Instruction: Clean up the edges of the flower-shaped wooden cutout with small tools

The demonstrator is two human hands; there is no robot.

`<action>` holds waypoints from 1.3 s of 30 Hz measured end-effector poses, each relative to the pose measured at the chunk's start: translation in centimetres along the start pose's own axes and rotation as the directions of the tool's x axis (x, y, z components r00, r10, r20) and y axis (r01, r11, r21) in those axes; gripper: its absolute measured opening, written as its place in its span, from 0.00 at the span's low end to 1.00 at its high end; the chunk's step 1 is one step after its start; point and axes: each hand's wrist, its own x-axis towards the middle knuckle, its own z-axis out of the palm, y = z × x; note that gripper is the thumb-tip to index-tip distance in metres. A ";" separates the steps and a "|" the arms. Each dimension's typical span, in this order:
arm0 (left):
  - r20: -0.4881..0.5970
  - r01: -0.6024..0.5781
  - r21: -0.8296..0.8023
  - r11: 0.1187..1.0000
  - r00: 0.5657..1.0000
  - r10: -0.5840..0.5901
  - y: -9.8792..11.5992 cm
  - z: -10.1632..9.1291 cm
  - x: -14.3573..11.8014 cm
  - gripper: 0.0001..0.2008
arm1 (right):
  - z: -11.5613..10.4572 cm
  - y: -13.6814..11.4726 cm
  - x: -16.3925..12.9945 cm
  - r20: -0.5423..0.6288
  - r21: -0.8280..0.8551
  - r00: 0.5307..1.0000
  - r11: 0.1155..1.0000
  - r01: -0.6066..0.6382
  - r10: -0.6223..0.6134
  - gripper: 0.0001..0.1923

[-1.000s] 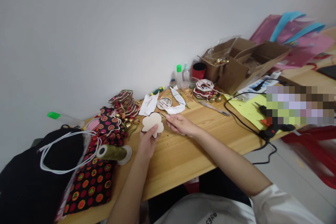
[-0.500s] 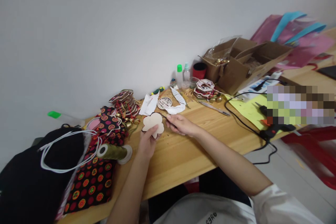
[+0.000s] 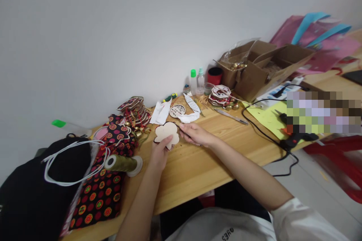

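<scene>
My left hand (image 3: 161,148) grips a pale flower-shaped wooden piece (image 3: 166,134) with a dark edge, thumb lying across its face. Beside it, my right hand (image 3: 195,134) is closed around a thin dark tool (image 3: 178,125) whose tip reaches the piece's right edge; most of it is hidden by the fingers. Just behind the hands lie a round wooden disc (image 3: 177,111) with dark markings and white paper (image 3: 161,111). To the left of my left hand is a pile of octagonal pendants (image 3: 132,107) with gold bells (image 3: 138,132).
An olive thread spool (image 3: 121,163) stands on patterned black fabric (image 3: 96,199), near a white cord loop (image 3: 46,173). A craft knife (image 3: 232,116) lies right of centre. Farther right are cardboard boxes (image 3: 254,75), a black cable (image 3: 260,131) and a glue gun (image 3: 294,137) over yellow paper (image 3: 261,116).
The flower-shaped piece has shifted slightly to the right and turned a little in my left hand, closer to my right fingers. My right hand has barely moved.
</scene>
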 end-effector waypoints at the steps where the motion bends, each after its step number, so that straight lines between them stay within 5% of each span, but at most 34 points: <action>1: 0.000 -0.007 0.003 1.000 1.000 0.007 -0.1 0.0 0.0 0.19 | 0.0 -0.1 0.0 -0.007 -0.005 1.000 1.000 -0.007 0.007 0.22; 9: -0.013 -0.051 -0.004 0.999 0.999 0.051 -0.1 0.1 0.1 0.17 | 0.2 -0.3 0.0 -0.075 -0.048 0.996 0.998 -0.047 0.043 0.20; 18: -0.027 -0.027 -0.013 1.000 0.999 0.027 0.0 0.2 0.0 0.18 | 0.4 -0.3 -0.2 -0.096 -0.097 0.994 0.994 0.040 -0.049 0.15; 29: -0.025 -0.014 -0.048 0.999 1.000 0.013 0.0 0.3 -0.1 0.19 | 0.2 0.3 0.0 -0.079 -0.186 0.979 0.968 0.169 -0.186 0.23; 39: -0.059 -0.139 0.051 0.989 0.988 0.142 -0.5 0.1 0.3 0.15 | 0.1 0.5 0.1 -0.108 -0.279 0.967 0.941 0.192 -0.229 0.24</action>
